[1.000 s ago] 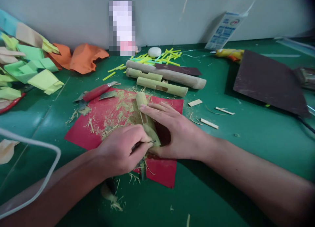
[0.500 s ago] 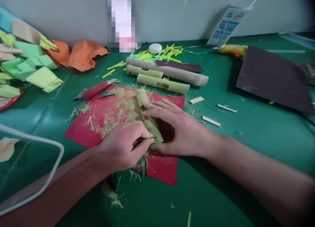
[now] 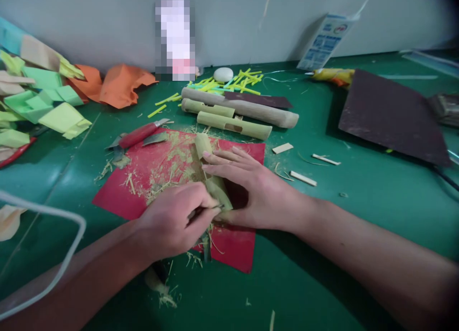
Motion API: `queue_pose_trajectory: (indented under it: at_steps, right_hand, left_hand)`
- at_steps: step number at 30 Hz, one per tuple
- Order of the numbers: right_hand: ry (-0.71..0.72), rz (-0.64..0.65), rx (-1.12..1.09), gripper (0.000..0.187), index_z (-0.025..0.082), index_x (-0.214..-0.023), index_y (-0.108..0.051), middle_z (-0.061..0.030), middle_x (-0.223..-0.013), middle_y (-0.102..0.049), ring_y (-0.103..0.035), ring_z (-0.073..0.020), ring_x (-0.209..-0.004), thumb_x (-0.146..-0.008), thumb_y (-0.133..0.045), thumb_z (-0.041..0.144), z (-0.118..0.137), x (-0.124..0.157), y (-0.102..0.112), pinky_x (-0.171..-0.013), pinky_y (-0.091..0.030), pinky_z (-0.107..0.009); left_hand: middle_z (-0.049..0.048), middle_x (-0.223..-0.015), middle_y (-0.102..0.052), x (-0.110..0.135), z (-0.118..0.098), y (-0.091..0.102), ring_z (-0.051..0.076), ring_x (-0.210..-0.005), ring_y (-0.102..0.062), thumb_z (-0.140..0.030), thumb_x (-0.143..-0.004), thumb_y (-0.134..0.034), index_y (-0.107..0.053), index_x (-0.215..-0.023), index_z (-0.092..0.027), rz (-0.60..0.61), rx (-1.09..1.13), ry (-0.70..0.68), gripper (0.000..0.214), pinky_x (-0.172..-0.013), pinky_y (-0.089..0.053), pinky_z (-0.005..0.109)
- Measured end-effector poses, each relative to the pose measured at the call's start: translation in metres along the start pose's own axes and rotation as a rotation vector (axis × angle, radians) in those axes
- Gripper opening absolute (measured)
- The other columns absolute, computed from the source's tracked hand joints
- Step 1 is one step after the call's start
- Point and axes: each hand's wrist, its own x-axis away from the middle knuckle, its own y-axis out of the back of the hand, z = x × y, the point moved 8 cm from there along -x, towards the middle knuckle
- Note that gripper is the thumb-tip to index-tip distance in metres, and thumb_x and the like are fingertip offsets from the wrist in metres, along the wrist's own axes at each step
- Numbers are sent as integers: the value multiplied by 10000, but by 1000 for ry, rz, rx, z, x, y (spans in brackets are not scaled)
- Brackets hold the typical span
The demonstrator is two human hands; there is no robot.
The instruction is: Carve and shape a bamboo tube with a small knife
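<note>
We see the right hand point(image 3: 251, 190) laid flat over a short green bamboo piece point(image 3: 210, 171), its fingers point(image 3: 222, 166) stretched out across the stalk and pressing it down onto the red mat point(image 3: 143, 178), with the thumb tucked along the near end. The bamboo piece lies at a slant in the middle of that mat, its far end poking out past the fingertips. The left hand point(image 3: 175, 221) is curled into a closed grip around a thin carving tool point(image 3: 206, 211), whose tip meets the near end of the bamboo; the tool is mostly hidden by the knuckles, so we can only say it looks like a small blade. Pale green shavings point(image 3: 172, 159) are scattered over the mat, and more lie on the green table point(image 3: 358, 192) just below the left hand. Beyond the mat, three longer bamboo lengths point(image 3: 233, 123) lie side by side, with a heap of yellow-green sticks point(image 3: 236, 80) and a white egg-shaped object point(image 3: 223, 74) behind them. A red-handled knife point(image 3: 139, 135) rests at the mat's far left corner. Folded coloured papers point(image 3: 46, 101) are piled at the left, a dark sandpaper sheet point(image 3: 387, 115) lies at the right, and a few small wooden slips point(image 3: 303, 178) sit between it and the mat.
</note>
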Motion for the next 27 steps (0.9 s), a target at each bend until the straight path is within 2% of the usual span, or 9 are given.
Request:
queue_pose_trajectory:
  at_steps: [6,11,16,21,27]
  right_hand:
    - [12,-10,-5,678,207,-1292,-543,-136,-1429,-485,-385,-296,-1361,-646,-738,269,1,0,1,-1126,-258,-541]
    - [9,-5,-1,670,212,-1284,-549,-136,-1437,-475,-394,-302,-1355,-663,-752,360,0,1,0,-1128,-245,-551]
    - [21,-19,-16,655,223,-1286,-549,-122,-1423,-495,-394,-297,-1356,-658,-733,265,2,0,1,-1125,-260,-533]
    - [10,-1,7,664,190,-1277,-556,-147,-1433,-477,-399,-299,-1352,-666,-753,361,1,0,0,-1125,-257,-541]
    - [15,-11,-9,662,235,-1290,-544,-106,-1420,-502,-396,-295,-1355,-655,-728,265,1,0,0,-1128,-248,-545]
  left_hand:
    - [-26,-665,-576,-2,-2,1,84,-573,-488,-165,-867,-565,-572,-755,-173,-31,9,2,112,-543,-380,222]
    - [-14,-673,-590,0,0,2,95,-590,-514,-156,-872,-551,-575,-746,-176,-28,-30,24,130,-550,-393,232]
    - [-28,-654,-576,-6,-4,2,84,-565,-492,-159,-858,-572,-567,-740,-176,-41,6,-1,119,-536,-384,223]
    - [-19,-666,-578,1,0,3,93,-588,-508,-163,-871,-554,-576,-749,-173,-27,-47,26,124,-548,-386,230]
    - [-24,-665,-582,-9,-4,0,86,-589,-506,-162,-859,-568,-566,-735,-169,-28,16,11,124,-548,-389,218]
